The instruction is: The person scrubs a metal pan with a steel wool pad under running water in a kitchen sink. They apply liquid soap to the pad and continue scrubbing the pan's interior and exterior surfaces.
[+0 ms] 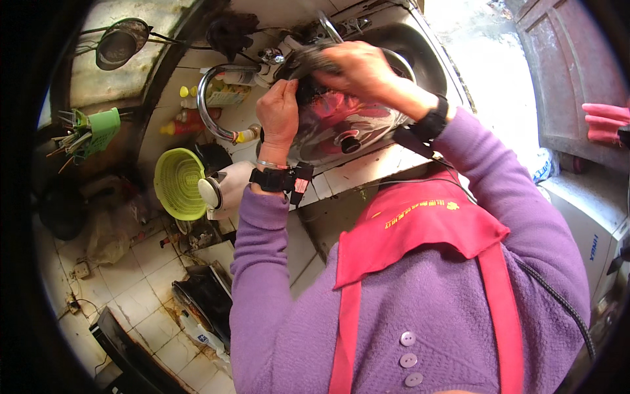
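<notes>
Both hands are over the metal sink at the top middle. My left hand (pixel 278 112) has its fingers closed at the near edge of a dark item (pixel 307 61), which is too blurred to name. My right hand (pixel 362 69) lies on the same dark item, blurred, its fingers curled. Beneath my hands is a shiny metal pot lid (pixel 320 135) with a black knob (pixel 350 143), reflecting red. Behind it shows the rim of a round vessel (pixel 406 61) in the sink basin (pixel 435 69).
A curved chrome faucet pipe (pixel 201 98) arches left of my left hand. Nearby stand a green plastic basket (pixel 179 184), a white kettle (pixel 231 189) and bottles (pixel 189 120). A green utensil holder (pixel 103 130) hangs at far left. A wooden door (pixel 573 64) is at right.
</notes>
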`<action>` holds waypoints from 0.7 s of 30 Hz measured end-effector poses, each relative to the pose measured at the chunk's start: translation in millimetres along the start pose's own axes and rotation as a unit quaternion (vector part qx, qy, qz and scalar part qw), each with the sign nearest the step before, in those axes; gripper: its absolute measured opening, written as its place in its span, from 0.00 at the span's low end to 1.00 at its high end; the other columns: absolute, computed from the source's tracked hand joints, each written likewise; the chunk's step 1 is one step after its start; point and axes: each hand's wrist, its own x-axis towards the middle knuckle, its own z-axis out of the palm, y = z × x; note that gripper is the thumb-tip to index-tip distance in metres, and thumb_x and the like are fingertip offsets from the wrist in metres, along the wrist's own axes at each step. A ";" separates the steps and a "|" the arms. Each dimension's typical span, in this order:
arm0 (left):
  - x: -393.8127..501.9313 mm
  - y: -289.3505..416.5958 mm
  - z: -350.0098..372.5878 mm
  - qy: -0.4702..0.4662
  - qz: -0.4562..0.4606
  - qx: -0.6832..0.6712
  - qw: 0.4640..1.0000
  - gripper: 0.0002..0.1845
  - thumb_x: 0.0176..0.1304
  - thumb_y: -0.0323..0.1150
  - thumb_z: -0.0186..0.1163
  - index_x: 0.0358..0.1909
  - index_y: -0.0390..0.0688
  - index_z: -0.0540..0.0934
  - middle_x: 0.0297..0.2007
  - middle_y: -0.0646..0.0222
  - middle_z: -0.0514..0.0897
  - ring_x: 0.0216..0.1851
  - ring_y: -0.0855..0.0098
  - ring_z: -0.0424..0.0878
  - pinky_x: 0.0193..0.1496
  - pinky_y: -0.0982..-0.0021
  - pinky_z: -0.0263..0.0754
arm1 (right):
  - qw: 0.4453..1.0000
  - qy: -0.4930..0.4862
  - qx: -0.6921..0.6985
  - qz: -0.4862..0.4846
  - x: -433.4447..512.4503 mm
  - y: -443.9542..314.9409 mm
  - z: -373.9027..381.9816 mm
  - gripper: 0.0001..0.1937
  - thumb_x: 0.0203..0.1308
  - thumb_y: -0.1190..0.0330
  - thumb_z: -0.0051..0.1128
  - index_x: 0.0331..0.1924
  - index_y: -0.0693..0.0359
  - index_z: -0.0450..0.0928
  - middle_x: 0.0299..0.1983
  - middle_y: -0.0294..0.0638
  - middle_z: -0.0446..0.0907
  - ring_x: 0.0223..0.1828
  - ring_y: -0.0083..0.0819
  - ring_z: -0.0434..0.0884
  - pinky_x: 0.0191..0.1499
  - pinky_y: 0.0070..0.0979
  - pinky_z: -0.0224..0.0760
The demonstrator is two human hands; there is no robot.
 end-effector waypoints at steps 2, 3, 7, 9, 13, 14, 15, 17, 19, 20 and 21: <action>-0.2 -6.6 -4.7 0.015 -0.023 -0.019 0.999 0.10 0.59 0.33 0.58 0.24 0.38 0.77 0.17 0.55 0.71 0.17 0.58 0.65 0.23 0.68 0.63 | 0.983 -0.022 0.090 0.160 -23.0 31.7 -7.8 0.17 0.52 0.55 0.58 0.41 0.56 0.78 0.34 0.47 0.81 0.38 0.41 0.81 0.42 0.33 0.74; 0.1 -8.5 -5.4 0.018 -0.028 -0.015 0.999 0.09 0.59 0.33 0.59 0.24 0.38 0.77 0.17 0.55 0.71 0.17 0.58 0.65 0.22 0.68 0.63 | 0.941 -0.051 0.131 0.308 -32.7 46.4 -12.0 0.18 0.55 0.55 0.57 0.46 0.55 0.78 0.37 0.48 0.81 0.40 0.40 0.82 0.44 0.32 0.74; -0.1 -6.6 -8.5 0.021 -0.032 0.003 0.999 0.09 0.59 0.32 0.58 0.25 0.37 0.77 0.18 0.55 0.73 0.18 0.58 0.67 0.23 0.67 0.64 | 0.956 -0.036 0.188 0.223 -33.5 51.4 -15.9 0.17 0.57 0.56 0.57 0.48 0.53 0.78 0.38 0.47 0.82 0.39 0.38 0.82 0.41 0.31 0.74; 1.1 -2.4 -6.9 0.022 -0.032 0.038 0.999 0.09 0.60 0.32 0.58 0.25 0.37 0.77 0.19 0.55 0.73 0.19 0.57 0.69 0.24 0.66 0.65 | 0.994 0.037 0.076 0.070 -8.3 21.2 -5.6 0.14 0.53 0.55 0.58 0.35 0.56 0.79 0.29 0.45 0.80 0.32 0.44 0.80 0.37 0.36 0.74; 1.2 0.7 -1.6 0.020 -0.003 0.000 1.000 0.09 0.60 0.33 0.57 0.26 0.39 0.78 0.20 0.54 0.74 0.20 0.56 0.72 0.25 0.65 0.65 | 0.991 -0.062 -0.045 -0.108 25.3 -20.0 12.9 0.13 0.46 0.56 0.62 0.28 0.57 0.77 0.25 0.44 0.78 0.31 0.44 0.79 0.37 0.37 0.73; 0.9 -0.8 -2.3 0.016 -0.013 0.007 1.000 0.09 0.60 0.33 0.57 0.26 0.39 0.78 0.20 0.54 0.74 0.20 0.56 0.72 0.25 0.65 0.65 | 0.996 -0.030 0.002 -0.084 20.2 -14.6 11.4 0.14 0.46 0.56 0.61 0.28 0.58 0.76 0.24 0.44 0.78 0.30 0.45 0.79 0.35 0.37 0.73; -1.5 -2.9 -5.0 0.018 -0.025 0.015 0.999 0.09 0.60 0.33 0.57 0.26 0.39 0.78 0.21 0.54 0.74 0.20 0.56 0.72 0.26 0.65 0.66 | 0.999 -0.043 0.007 -0.013 14.2 -5.9 9.6 0.13 0.48 0.57 0.60 0.30 0.59 0.77 0.26 0.46 0.79 0.31 0.46 0.80 0.35 0.37 0.74; -5.3 -8.3 -9.3 0.005 -0.034 0.023 0.999 0.09 0.60 0.33 0.57 0.27 0.37 0.78 0.20 0.53 0.73 0.19 0.57 0.69 0.25 0.67 0.65 | 0.991 0.006 0.101 0.088 -12.6 28.8 -2.1 0.14 0.51 0.57 0.58 0.35 0.59 0.78 0.29 0.48 0.80 0.32 0.45 0.81 0.37 0.36 0.75; -2.8 -13.0 -10.0 0.033 -0.024 -0.023 0.999 0.10 0.60 0.32 0.58 0.26 0.36 0.77 0.20 0.53 0.73 0.18 0.58 0.67 0.25 0.68 0.64 | 0.948 -0.047 0.122 0.290 -32.0 53.6 -12.9 0.16 0.53 0.57 0.56 0.40 0.58 0.78 0.31 0.49 0.80 0.33 0.45 0.81 0.38 0.36 0.75; -1.9 -14.2 -11.2 0.033 -0.039 -0.015 0.999 0.10 0.60 0.32 0.57 0.26 0.36 0.77 0.20 0.53 0.73 0.19 0.58 0.66 0.25 0.68 0.64 | 0.963 -0.025 0.149 0.224 -35.5 57.7 -15.3 0.16 0.53 0.57 0.56 0.41 0.58 0.78 0.31 0.49 0.80 0.33 0.45 0.81 0.38 0.36 0.75; -0.8 -14.3 -10.8 0.029 -0.039 -0.012 0.999 0.10 0.60 0.32 0.57 0.26 0.36 0.76 0.20 0.54 0.73 0.19 0.57 0.66 0.25 0.68 0.64 | 0.965 -0.018 0.154 0.212 -34.1 56.8 -16.0 0.16 0.53 0.57 0.56 0.42 0.58 0.78 0.31 0.49 0.80 0.33 0.45 0.81 0.37 0.36 0.74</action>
